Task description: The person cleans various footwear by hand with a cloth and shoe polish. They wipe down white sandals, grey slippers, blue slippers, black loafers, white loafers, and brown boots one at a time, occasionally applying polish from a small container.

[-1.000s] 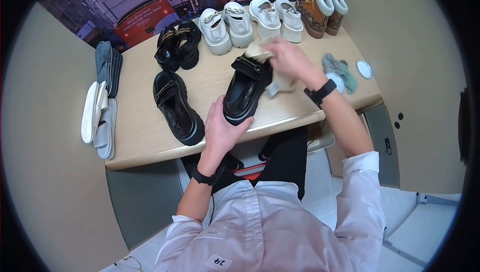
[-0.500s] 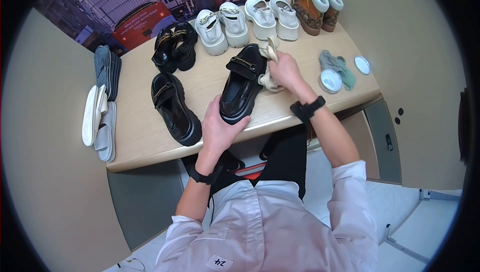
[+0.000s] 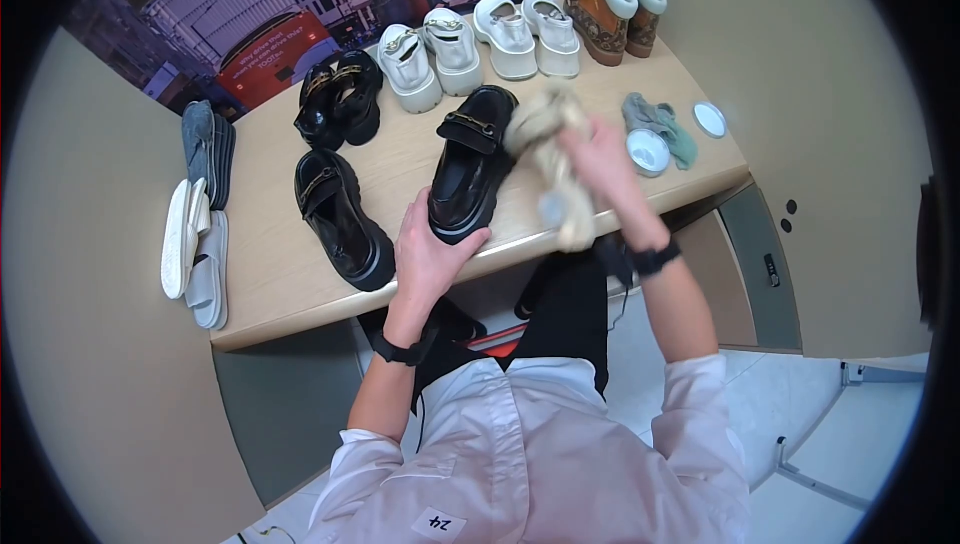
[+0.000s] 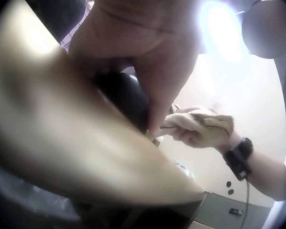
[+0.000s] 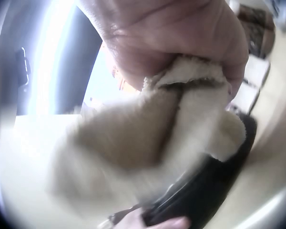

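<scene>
A black loafer (image 3: pixel 462 169) with a metal bit and thick sole sits near the table's front edge, toe pointing away. My left hand (image 3: pixel 430 249) grips its heel, thumb on one side and fingers on the other. Bunched in my right hand (image 3: pixel 604 169) is a cream fleecy cloth (image 3: pixel 545 134), blurred, just right of the toe; a loose end hangs toward the table edge. In the right wrist view the cloth (image 5: pixel 133 129) fills the middle, overlapping the black shoe (image 5: pixel 209 191). The matching loafer (image 3: pixel 345 219) stands to the left.
A shallow white dish (image 3: pixel 648 154), a grey-green cloth (image 3: pixel 660 124) and a white lid (image 3: pixel 710 120) lie at right. Black shoes (image 3: pixel 340 99), white shoes (image 3: pixel 455 54) and brown boots (image 3: pixel 605 19) line the back. Grey slippers (image 3: pixel 208 154) and pale slides (image 3: pixel 200 254) are at left.
My right hand has drawn the cloth off the toe, rightward and toward the front edge, baring the toe. My left hand keeps its hold on the heel. The head view has shifted slightly.
</scene>
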`<action>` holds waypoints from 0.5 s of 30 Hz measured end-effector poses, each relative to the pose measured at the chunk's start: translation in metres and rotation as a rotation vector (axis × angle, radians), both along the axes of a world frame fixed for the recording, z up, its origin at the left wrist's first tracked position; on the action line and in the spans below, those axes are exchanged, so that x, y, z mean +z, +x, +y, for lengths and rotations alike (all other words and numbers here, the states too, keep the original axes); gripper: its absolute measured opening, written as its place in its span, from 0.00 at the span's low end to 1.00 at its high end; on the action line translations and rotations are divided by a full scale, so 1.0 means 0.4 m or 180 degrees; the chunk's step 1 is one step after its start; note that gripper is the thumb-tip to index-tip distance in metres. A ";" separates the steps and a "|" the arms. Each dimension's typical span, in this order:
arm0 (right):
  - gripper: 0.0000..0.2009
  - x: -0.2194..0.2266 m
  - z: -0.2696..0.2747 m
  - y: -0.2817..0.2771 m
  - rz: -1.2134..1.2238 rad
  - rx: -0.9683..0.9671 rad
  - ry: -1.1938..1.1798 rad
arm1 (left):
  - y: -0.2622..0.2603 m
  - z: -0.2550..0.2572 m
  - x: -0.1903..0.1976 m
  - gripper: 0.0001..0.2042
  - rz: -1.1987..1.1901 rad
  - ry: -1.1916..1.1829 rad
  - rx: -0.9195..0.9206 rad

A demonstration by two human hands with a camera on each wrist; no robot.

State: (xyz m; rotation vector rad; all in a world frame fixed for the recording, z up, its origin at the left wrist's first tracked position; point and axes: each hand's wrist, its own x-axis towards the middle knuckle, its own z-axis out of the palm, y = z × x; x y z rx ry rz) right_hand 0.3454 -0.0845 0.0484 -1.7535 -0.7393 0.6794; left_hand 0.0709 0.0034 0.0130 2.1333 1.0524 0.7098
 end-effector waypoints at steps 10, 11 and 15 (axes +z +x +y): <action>0.17 -0.126 0.193 0.025 -0.1545 0.0034 -0.0533 | -0.002 0.006 -0.006 0.48 0.0057 0.0102 0.0059; 0.17 -0.129 0.180 0.013 -0.1614 0.0065 -0.0474 | -0.001 0.009 0.000 0.47 0.0076 0.0023 0.0033; 0.14 -0.112 0.099 -0.095 -0.1238 0.0298 -0.0410 | 0.009 0.004 0.003 0.46 0.0043 0.0093 0.0027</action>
